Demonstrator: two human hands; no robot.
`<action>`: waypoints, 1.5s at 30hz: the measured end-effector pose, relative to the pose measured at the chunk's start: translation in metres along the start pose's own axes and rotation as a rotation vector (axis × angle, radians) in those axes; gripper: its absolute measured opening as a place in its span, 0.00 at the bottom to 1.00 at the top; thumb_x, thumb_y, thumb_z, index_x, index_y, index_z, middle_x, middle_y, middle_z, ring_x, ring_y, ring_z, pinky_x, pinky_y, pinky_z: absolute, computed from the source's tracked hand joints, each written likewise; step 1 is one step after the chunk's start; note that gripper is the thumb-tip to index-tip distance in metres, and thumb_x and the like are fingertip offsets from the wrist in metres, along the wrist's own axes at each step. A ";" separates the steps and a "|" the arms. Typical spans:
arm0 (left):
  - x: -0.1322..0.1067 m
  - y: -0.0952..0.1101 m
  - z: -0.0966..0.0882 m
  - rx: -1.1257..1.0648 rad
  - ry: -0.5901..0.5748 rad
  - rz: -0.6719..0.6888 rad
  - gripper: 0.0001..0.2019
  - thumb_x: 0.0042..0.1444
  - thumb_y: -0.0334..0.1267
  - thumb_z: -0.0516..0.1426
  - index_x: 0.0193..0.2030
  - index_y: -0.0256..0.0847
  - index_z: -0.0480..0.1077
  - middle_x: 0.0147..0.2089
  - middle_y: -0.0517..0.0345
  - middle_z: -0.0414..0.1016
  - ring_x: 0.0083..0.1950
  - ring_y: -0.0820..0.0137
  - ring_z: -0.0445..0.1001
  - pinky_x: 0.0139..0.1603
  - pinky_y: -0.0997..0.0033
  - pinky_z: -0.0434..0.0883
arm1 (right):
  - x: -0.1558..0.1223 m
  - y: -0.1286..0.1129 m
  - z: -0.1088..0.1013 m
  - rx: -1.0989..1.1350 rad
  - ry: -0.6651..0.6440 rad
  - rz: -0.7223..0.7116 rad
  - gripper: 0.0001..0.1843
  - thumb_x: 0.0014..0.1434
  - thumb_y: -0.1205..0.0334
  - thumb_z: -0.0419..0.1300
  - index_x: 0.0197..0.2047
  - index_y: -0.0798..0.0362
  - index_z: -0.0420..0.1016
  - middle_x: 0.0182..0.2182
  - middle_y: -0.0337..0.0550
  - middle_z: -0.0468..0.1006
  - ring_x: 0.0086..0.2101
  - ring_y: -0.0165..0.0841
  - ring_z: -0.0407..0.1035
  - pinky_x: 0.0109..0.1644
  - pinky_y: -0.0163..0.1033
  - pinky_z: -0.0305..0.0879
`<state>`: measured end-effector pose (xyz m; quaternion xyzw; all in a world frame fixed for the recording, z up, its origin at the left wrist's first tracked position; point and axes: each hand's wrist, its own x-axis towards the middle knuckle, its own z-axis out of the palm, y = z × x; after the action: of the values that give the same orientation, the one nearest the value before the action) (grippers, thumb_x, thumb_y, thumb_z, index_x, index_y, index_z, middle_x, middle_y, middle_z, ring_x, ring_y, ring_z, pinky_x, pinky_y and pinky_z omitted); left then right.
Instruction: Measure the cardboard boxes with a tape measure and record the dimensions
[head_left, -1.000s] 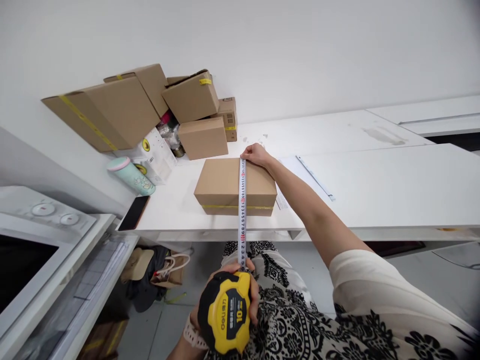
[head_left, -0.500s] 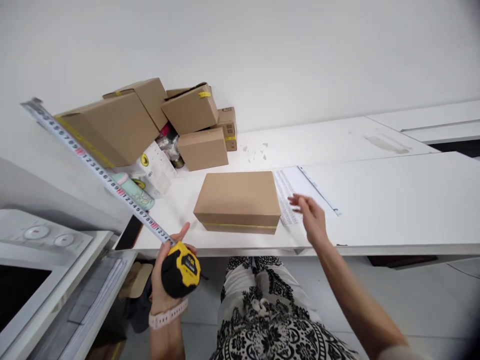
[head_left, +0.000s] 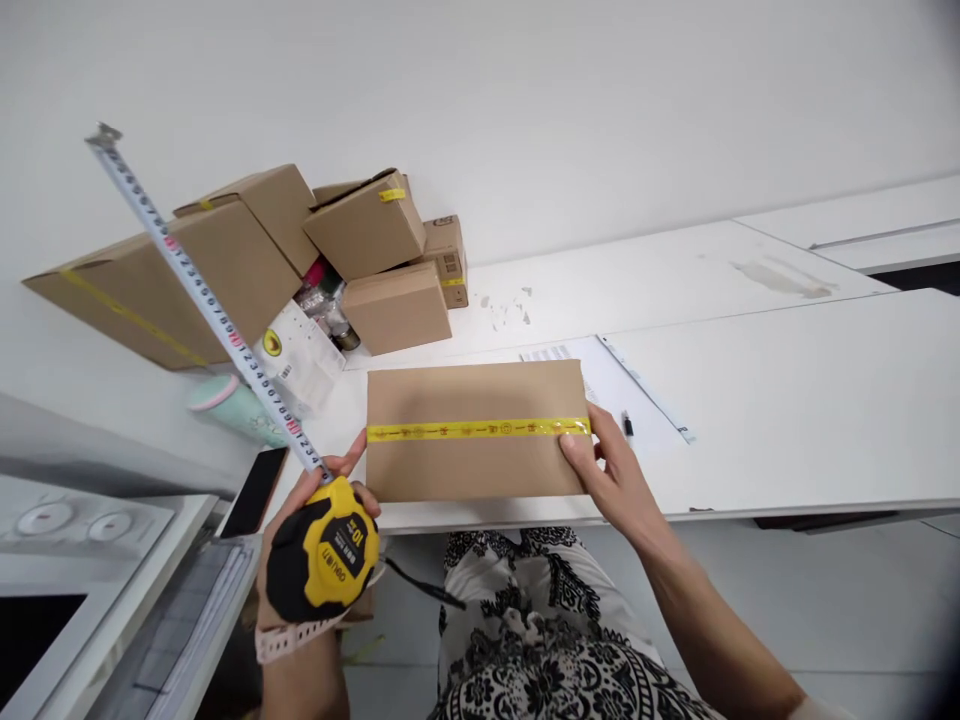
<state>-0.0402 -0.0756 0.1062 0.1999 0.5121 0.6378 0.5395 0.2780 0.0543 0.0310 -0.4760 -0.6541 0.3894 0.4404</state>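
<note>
My left hand (head_left: 300,520) is closed round a yellow and black tape measure (head_left: 339,548). Its long blade (head_left: 217,315) sticks out up and to the left, with the metal hook in the air. One finger of that hand reaches the left end of a brown cardboard box (head_left: 465,465). My right hand (head_left: 607,465) grips the box's right end, thumb on top and fingers behind. The box shows a broad face with a yellow printed tape strip (head_left: 480,429) along it. A printed paper sheet (head_left: 622,385) lies partly behind the box.
Several cardboard boxes (head_left: 397,305) are piled at the back left, by a white avocado-print carton (head_left: 300,355). A mint bottle (head_left: 236,408) and a dark phone (head_left: 255,490) lie at the table's left. A small black object (head_left: 628,423) rests on the paper. A white appliance (head_left: 67,530) stands lower left.
My right hand has taken hold of the box, which has been turned so its taped face shows. The tape measure has shifted slightly left and its blade stands steeper.
</note>
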 end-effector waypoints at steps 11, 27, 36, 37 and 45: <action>-0.028 0.004 0.056 0.116 -0.127 -0.161 0.08 0.57 0.43 0.61 0.36 0.43 0.68 0.38 0.49 0.82 0.25 0.61 0.78 0.21 0.65 0.74 | 0.081 -0.001 0.027 0.031 0.028 -0.012 0.34 0.61 0.40 0.57 0.67 0.44 0.66 0.65 0.52 0.69 0.49 0.45 0.71 0.49 0.53 0.72; -0.051 -0.096 0.170 -0.388 -0.315 -0.564 0.12 0.57 0.43 0.60 0.45 0.42 0.66 0.32 0.56 0.77 0.33 0.59 0.80 0.42 0.55 0.75 | 0.224 -0.056 0.061 0.205 -0.411 -0.183 0.30 0.68 0.44 0.52 0.70 0.44 0.62 0.73 0.43 0.58 0.70 0.42 0.53 0.72 0.56 0.53; -0.074 -0.105 0.176 -0.383 -0.394 -0.690 0.16 0.54 0.47 0.60 0.47 0.45 0.69 0.31 0.57 0.77 0.29 0.64 0.77 0.37 0.59 0.75 | 0.213 -0.043 0.064 0.088 -0.254 -0.155 0.21 0.66 0.56 0.57 0.59 0.55 0.76 0.63 0.53 0.72 0.62 0.45 0.65 0.69 0.56 0.57; -0.074 -0.107 0.177 -0.367 -0.390 -0.692 0.16 0.54 0.48 0.60 0.47 0.46 0.68 0.30 0.57 0.77 0.28 0.64 0.77 0.35 0.61 0.75 | 0.216 -0.041 0.064 0.072 -0.218 -0.172 0.21 0.66 0.57 0.57 0.59 0.54 0.76 0.64 0.52 0.71 0.63 0.44 0.64 0.70 0.55 0.56; -0.079 -0.107 0.185 -0.280 -0.381 -0.647 0.17 0.55 0.48 0.58 0.49 0.46 0.65 0.30 0.58 0.76 0.26 0.66 0.75 0.34 0.60 0.74 | 0.235 -0.039 0.066 -0.008 -0.025 -0.093 0.18 0.63 0.62 0.53 0.51 0.57 0.80 0.50 0.53 0.80 0.53 0.44 0.72 0.62 0.53 0.64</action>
<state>0.1873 -0.0768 0.1097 0.0677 0.3475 0.4503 0.8197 0.1674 0.2655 0.0955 -0.4420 -0.6827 0.3717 0.4478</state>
